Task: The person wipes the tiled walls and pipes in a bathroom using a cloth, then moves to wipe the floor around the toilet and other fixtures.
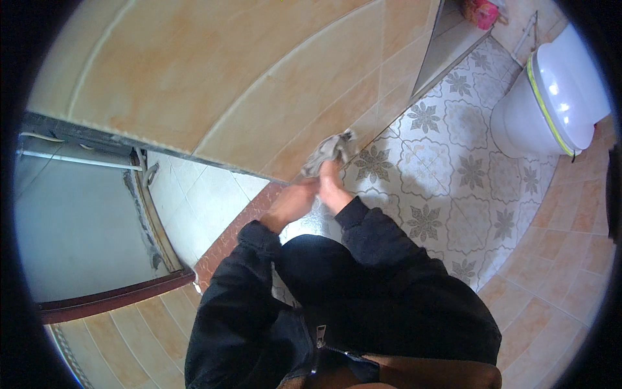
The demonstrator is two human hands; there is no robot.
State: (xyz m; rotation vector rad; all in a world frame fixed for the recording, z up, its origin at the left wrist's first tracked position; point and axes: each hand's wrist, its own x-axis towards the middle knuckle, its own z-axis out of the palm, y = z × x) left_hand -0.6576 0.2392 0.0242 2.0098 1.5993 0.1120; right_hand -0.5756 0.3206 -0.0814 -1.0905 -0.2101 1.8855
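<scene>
A crumpled grey-white cloth (332, 150) lies under the fingers of my right hand (332, 189), at the foot of the tan tiled wall (311, 97). My right hand is closed on it. Beside it, my left hand (293, 203) meets my right hand near the wrist or palm; motion smears its fingers, and whether it grips anything is hidden. Both forearms, in black sleeves, reach forward from below. Under them runs the floor of patterned white and grey tiles (447, 194).
A white toilet (525, 117) with a raised lid stands at the right. On the left, a reddish-brown threshold (236, 236) borders paler tiles, and a door (84, 227) stands within a dark red frame. A pink-red object (481, 13) sits at the far top right.
</scene>
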